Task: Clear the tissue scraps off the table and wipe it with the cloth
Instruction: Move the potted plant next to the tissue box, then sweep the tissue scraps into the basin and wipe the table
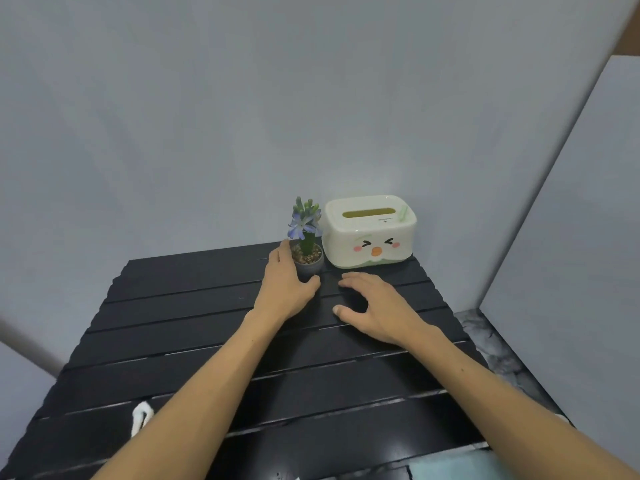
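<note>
On the black slatted table (194,327), my left hand (282,287) wraps around a small grey pot (309,263) holding a blue-flowered plant, fingers on its left side and thumb at its front. My right hand (375,308) hovers just right of it with fingers curved and apart, holding nothing. A white tissue scrap (141,415) lies near the front left, partly hidden by my left forearm. A pale blue cloth (453,465) shows at the table's front edge between my arms.
A white tissue box (370,232) with a cartoon face stands at the back right, against the grey wall and beside the pot. A marbled surface (491,344) lies to the right of the table. Another small white bit (561,418) sits at the right edge.
</note>
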A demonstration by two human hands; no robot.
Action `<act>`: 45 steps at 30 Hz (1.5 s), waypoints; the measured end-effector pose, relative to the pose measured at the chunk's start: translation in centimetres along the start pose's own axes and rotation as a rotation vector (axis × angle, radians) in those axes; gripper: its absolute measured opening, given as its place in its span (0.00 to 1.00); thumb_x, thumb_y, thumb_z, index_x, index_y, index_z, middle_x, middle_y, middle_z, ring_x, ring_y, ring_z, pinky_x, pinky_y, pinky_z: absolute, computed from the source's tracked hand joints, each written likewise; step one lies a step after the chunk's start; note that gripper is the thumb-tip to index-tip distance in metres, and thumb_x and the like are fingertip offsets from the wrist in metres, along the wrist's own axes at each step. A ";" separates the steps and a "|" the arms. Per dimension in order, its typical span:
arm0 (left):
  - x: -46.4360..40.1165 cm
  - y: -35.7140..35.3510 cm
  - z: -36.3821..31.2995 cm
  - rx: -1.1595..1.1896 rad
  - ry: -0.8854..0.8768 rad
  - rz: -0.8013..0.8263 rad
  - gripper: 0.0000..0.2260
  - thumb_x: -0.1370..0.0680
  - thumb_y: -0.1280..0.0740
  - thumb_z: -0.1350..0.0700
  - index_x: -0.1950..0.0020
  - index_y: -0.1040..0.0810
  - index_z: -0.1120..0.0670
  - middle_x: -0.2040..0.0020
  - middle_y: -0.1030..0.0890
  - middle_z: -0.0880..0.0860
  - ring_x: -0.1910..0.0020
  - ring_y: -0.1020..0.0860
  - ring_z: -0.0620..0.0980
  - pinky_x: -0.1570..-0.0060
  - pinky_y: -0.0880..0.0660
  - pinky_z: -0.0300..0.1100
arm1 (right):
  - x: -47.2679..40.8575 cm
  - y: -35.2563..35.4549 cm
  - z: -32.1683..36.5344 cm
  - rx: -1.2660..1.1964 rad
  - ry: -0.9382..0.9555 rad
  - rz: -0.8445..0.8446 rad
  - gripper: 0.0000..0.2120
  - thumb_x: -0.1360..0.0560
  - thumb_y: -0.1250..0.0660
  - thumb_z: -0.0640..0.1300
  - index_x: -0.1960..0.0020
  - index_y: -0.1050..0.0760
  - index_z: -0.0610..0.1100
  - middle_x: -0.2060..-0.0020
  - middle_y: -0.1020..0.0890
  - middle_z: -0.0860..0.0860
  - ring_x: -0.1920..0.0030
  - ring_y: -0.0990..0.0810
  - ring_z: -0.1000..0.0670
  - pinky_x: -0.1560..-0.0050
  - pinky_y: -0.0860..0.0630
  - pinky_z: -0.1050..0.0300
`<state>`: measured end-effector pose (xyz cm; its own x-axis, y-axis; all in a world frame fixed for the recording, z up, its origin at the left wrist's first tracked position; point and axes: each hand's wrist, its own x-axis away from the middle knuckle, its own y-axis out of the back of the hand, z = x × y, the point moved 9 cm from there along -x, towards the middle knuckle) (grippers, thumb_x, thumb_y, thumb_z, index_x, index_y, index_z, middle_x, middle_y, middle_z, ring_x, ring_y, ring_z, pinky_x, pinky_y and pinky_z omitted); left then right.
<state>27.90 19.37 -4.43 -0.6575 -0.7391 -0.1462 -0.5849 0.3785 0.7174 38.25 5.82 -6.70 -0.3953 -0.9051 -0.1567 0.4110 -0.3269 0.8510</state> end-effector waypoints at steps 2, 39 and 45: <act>1.2 0.4 0.6 -0.033 0.021 0.018 0.40 0.27 0.29 0.48 0.21 0.47 0.56 0.23 0.40 0.56 0.25 0.39 0.55 0.29 0.38 0.47 | 0.2 0.0 0.3 0.006 -0.012 0.033 0.28 0.26 0.34 0.60 0.30 0.30 0.49 0.28 0.31 0.54 0.28 0.37 0.54 0.31 0.44 0.62; 48.6 9.9 0.4 -0.075 -0.048 -0.003 0.25 0.24 0.37 0.41 0.31 0.31 0.51 0.35 0.31 0.45 0.35 0.34 0.45 0.34 0.37 0.37 | 36.7 6.8 12.3 -0.199 -0.222 -0.201 0.18 0.23 0.34 0.52 0.36 0.25 0.46 0.38 0.24 0.55 0.37 0.27 0.55 0.36 0.35 0.62; 49.5 10.3 0.8 -0.118 -0.038 0.022 0.25 0.23 0.38 0.42 0.30 0.31 0.52 0.33 0.32 0.48 0.32 0.35 0.48 0.33 0.36 0.40 | 37.2 7.0 12.4 -0.219 -0.254 -0.193 0.17 0.23 0.34 0.52 0.37 0.25 0.47 0.39 0.24 0.55 0.38 0.27 0.54 0.36 0.35 0.59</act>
<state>-11.03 -12.94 -4.82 -0.6882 -0.7090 -0.1537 -0.5120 0.3246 0.7953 16.22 -26.75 -0.31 -0.6619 -0.7342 -0.1510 0.4644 -0.5598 0.6863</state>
